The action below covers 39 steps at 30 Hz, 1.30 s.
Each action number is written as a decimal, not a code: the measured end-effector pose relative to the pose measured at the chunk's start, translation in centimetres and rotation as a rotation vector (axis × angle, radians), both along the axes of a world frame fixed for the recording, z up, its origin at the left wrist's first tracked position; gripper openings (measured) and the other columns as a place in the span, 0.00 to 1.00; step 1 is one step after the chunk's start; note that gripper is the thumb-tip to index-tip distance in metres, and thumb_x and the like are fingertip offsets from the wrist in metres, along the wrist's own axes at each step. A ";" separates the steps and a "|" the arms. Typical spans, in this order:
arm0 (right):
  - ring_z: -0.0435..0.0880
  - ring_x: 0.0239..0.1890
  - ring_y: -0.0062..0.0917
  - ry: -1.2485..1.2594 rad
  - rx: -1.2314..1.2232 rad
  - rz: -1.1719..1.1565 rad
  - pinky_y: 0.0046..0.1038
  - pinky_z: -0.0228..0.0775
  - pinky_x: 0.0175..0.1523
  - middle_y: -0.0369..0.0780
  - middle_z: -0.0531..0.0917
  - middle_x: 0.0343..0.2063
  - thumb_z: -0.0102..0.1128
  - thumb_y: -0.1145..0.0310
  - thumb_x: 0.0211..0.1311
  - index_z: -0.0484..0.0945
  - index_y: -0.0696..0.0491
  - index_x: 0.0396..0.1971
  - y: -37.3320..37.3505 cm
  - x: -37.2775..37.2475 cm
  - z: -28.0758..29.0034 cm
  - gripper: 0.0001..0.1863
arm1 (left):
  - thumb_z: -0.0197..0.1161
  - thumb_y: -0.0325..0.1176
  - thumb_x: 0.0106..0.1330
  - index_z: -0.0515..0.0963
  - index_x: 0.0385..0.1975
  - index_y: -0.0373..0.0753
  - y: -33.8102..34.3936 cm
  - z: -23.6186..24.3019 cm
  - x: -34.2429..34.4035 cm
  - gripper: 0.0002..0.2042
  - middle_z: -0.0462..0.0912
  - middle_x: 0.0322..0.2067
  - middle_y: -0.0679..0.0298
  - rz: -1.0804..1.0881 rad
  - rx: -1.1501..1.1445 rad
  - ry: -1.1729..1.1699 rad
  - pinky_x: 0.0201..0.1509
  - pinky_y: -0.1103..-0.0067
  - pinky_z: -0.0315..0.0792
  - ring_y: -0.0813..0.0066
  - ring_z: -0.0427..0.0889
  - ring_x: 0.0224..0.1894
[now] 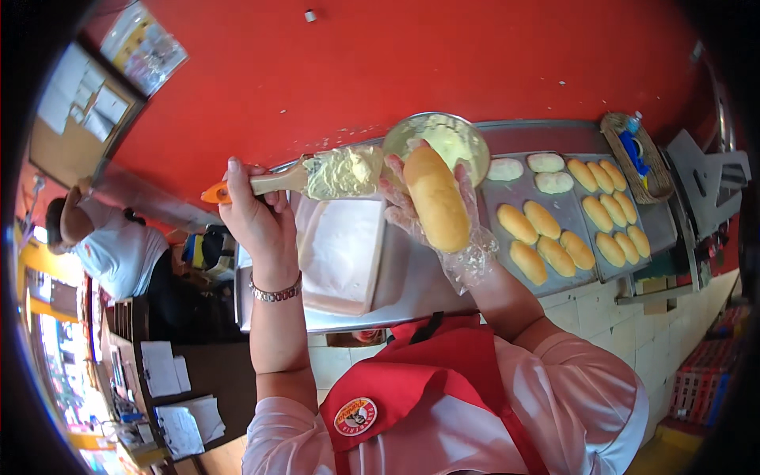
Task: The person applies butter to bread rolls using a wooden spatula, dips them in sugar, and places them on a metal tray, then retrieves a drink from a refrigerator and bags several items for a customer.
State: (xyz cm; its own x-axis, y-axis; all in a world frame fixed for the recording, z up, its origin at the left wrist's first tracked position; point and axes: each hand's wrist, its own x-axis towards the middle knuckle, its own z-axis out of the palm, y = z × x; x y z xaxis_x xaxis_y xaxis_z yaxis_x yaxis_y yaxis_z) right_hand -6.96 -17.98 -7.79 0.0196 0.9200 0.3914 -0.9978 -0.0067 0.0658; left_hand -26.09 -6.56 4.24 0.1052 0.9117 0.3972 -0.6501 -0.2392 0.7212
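Observation:
My left hand (258,207) is closed round the wooden handle of a wide brush (342,172), which has an orange end. Thick pale-yellow cream clings to its bristles. On my right hand (401,211) is a clear plastic glove smeared with bits of cream. That hand grips a long golden bread roll (437,199), held up just right of the brush head, with a small gap between them. Behind the roll stands a metal bowl (402,131) with the same kind of cream inside. Part of the bowl and most of my right palm are hidden by the roll.
A shallow tray (372,273) with a white, powdery-looking bottom lies below the brush. To the right, metal trays (546,265) carry several plain rolls (530,263) and 3 whitish coated ones (553,183). A wicker basket (655,186) stands beyond. Another person (119,245) is at the far left.

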 end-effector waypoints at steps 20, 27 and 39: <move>0.65 0.65 0.37 -0.146 -0.118 0.111 0.41 0.55 0.70 0.44 0.64 0.65 0.43 0.36 0.65 0.59 0.51 0.67 9.4 -22.2 -1.7 0.41 | 0.64 0.29 0.59 0.74 0.17 0.34 2.0 1.7 -16.8 0.11 0.76 0.15 0.68 0.310 0.375 0.837 0.21 0.80 0.66 0.83 0.73 0.18; 0.67 0.63 0.34 -0.153 -0.053 0.073 0.41 0.59 0.68 0.42 0.66 0.64 0.39 0.37 0.67 0.59 0.51 0.67 11.9 -22.4 -5.4 0.38 | 0.63 0.29 0.55 0.73 0.19 0.41 -1.1 -3.0 -16.8 0.07 0.74 0.17 0.66 0.225 0.910 0.889 0.25 0.79 0.68 0.77 0.74 0.18; 0.60 0.68 0.37 0.000 -0.009 0.217 0.40 0.47 0.74 0.45 0.61 0.67 0.48 0.35 0.62 0.58 0.55 0.67 11.1 -22.9 -4.7 0.44 | 0.60 0.30 0.64 0.72 0.19 0.39 7.9 -1.8 -18.4 0.11 0.72 0.16 0.73 0.385 0.143 0.579 0.20 0.85 0.60 0.87 0.70 0.18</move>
State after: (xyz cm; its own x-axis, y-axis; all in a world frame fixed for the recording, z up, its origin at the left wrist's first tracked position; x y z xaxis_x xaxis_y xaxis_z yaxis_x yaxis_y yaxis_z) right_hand -29.82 -6.89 -12.53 -0.1796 0.9060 0.3832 -0.9729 -0.2212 0.0672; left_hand -44.45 1.38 2.47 0.0160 0.8696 0.4934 -0.0217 -0.4931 0.8697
